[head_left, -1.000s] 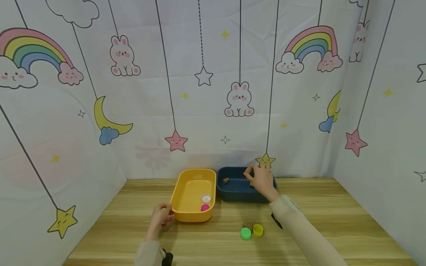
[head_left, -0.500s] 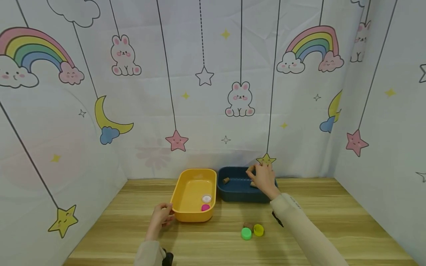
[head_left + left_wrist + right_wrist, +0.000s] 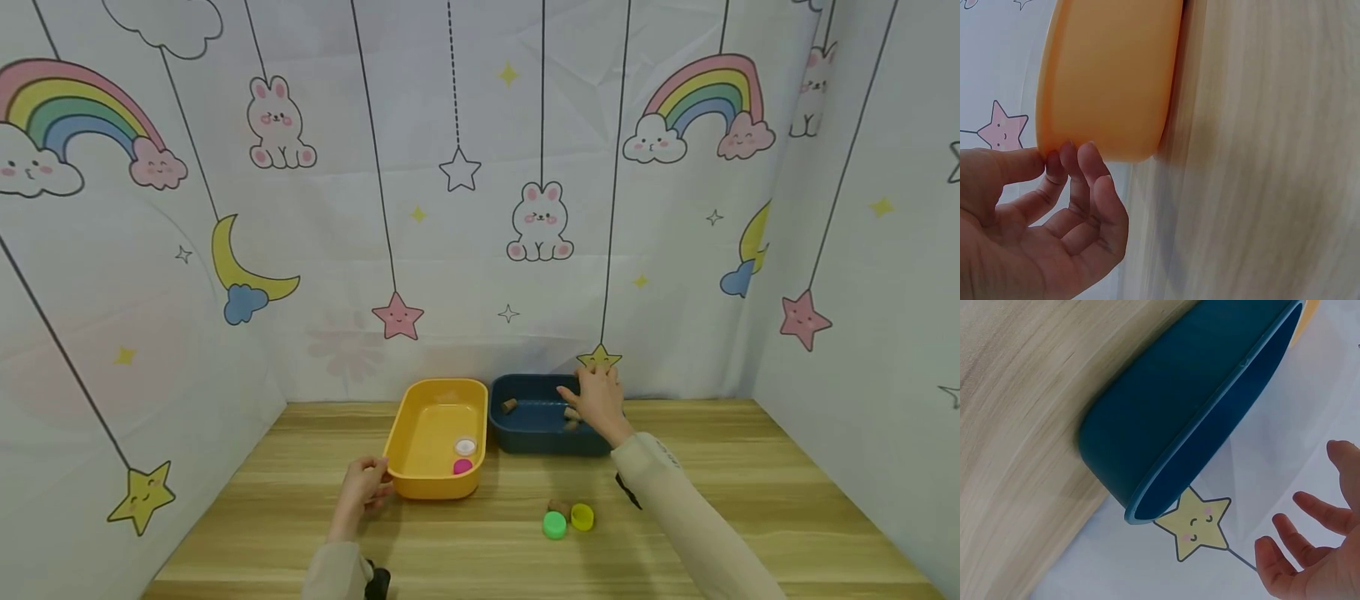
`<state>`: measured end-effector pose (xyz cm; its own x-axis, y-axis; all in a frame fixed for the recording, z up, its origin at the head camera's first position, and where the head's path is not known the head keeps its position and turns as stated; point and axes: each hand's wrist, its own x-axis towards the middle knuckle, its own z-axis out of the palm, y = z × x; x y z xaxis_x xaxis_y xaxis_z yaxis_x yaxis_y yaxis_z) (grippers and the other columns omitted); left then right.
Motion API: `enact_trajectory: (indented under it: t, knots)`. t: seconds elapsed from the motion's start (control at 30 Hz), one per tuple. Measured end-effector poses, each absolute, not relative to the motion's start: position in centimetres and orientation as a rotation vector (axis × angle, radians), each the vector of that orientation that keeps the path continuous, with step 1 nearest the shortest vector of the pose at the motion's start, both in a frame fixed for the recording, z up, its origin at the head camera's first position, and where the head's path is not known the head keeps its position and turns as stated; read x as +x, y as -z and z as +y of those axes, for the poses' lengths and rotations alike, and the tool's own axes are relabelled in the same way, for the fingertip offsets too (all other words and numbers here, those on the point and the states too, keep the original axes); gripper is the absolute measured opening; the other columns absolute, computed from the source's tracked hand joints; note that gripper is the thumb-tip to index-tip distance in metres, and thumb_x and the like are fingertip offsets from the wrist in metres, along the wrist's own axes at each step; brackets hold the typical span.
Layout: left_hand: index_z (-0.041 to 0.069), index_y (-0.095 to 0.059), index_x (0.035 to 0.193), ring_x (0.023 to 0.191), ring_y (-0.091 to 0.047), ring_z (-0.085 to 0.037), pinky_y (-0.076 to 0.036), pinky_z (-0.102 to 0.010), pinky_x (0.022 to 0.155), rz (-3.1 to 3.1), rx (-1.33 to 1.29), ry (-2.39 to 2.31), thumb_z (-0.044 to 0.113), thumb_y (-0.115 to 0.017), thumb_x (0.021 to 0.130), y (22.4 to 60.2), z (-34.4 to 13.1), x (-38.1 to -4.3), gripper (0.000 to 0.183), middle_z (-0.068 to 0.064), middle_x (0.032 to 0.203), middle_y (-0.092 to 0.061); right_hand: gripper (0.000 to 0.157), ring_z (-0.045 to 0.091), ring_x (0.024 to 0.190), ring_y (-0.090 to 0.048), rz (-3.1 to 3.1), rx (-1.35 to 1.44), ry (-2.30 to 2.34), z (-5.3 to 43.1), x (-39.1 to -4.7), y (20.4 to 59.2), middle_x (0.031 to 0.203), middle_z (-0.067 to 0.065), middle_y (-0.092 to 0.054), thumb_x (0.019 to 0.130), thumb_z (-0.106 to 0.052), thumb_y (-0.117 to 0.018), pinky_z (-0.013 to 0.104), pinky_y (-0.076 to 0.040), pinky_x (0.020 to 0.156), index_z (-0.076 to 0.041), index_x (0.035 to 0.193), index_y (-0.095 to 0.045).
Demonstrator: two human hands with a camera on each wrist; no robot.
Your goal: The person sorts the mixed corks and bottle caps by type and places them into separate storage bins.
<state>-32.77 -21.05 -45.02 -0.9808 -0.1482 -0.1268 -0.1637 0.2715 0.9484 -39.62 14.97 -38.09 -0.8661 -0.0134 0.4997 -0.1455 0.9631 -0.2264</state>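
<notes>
My left hand [image 3: 365, 483] pinches the near left rim of a yellow plastic bin [image 3: 433, 488], thumb and fingertips meeting at the edge in the left wrist view. Inside that bin lie a white bottle cap [image 3: 465, 447] and a pink cap [image 3: 462, 467]. My right hand [image 3: 602, 406] hovers over the right end of a dark blue bin [image 3: 1166, 406], fingers spread and holding nothing. Brown corks rest in the blue bin: one cork [image 3: 510, 406] at the left, others [image 3: 572, 414] beside my right hand, which covers part of that end.
On the wooden table [image 3: 480, 558] in front of the bins sit a green cap [image 3: 555, 525], a yellow cap [image 3: 582, 517] and a brown cork-coloured piece [image 3: 558, 506], close together. The bins stand side by side against a printed cloth backdrop [image 3: 450, 275].
My right hand has let go of a cork over the blue bin; its thumb and fingers have parted. More cork shows inside beside it. My left hand stays on the yellow bin.
</notes>
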Motion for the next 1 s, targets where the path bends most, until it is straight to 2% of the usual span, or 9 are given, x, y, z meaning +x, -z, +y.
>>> enact_trajectory:
  t: [0.03, 0.37, 0.73, 0.87, 1.0]
  knots:
    - [-0.004, -0.048, 0.093, 0.058, -0.061, -0.012, -0.044, -0.026, 0.049, 2.496, -0.307, -1.863, 0.018, -0.039, 0.094, 45.0, -21.0, -32.8, 0.024, -0.010, 0.080, -0.060, 0.043, 0.038, 0.087, -0.046, -2.605, 0.114, -0.340, 15.0, -39.6, 38.1, 0.104, 0.022, -0.054, 0.083, -0.042, -0.058, 0.045, -0.043, 0.064, -0.007, 0.107, -0.059]
    - [-0.004, -0.049, 0.094, 0.057, -0.060, -0.012, -0.043, -0.025, 0.048, 2.500, -0.311, -1.874, 0.018, -0.040, 0.094, 44.9, -21.0, -33.0, 0.024, -0.007, 0.077, -0.060, 0.041, 0.037, 0.084, -0.047, -2.590, 0.129, -0.319, 15.0, -39.4, 38.0, 0.102, 0.021, -0.054, 0.083, -0.041, -0.058, 0.043, -0.044, 0.062, -0.007, 0.107, -0.061]
    - [-0.002, -0.050, 0.091, 0.057, -0.061, -0.011, -0.042, -0.024, 0.048, 2.493, -0.308, -1.886, 0.018, -0.040, 0.093, 45.1, -21.2, -33.0, 0.022, -0.006, 0.076, -0.060, 0.040, 0.042, 0.093, -0.047, -2.595, 0.142, -0.352, 15.1, -39.3, 38.4, 0.107, 0.022, -0.053, 0.083, -0.039, -0.060, 0.050, -0.043, 0.072, -0.006, 0.105, -0.061]
    - [-0.001, -0.050, 0.088, 0.057, -0.060, -0.011, -0.042, -0.024, 0.047, 2.489, -0.316, -1.891, 0.017, -0.041, 0.093, 45.2, -21.2, -33.0, 0.022, -0.006, 0.076, -0.060, 0.039, 0.040, 0.089, -0.047, -2.592, 0.143, -0.360, 15.2, -39.3, 38.7, 0.105, 0.022, -0.053, 0.082, -0.039, -0.060, 0.047, -0.043, 0.068, -0.007, 0.104, -0.062]
    - [-0.003, -0.049, 0.091, 0.057, -0.061, -0.011, -0.043, -0.025, 0.048, 2.487, -0.309, -1.888, 0.018, -0.041, 0.094, 45.3, -21.0, -33.0, 0.022, -0.007, 0.077, -0.061, 0.039, 0.038, 0.088, -0.046, -2.588, 0.136, -0.347, 15.3, -39.2, 39.0, 0.101, 0.020, -0.054, 0.082, -0.039, -0.060, 0.045, -0.043, 0.064, -0.006, 0.103, -0.062]
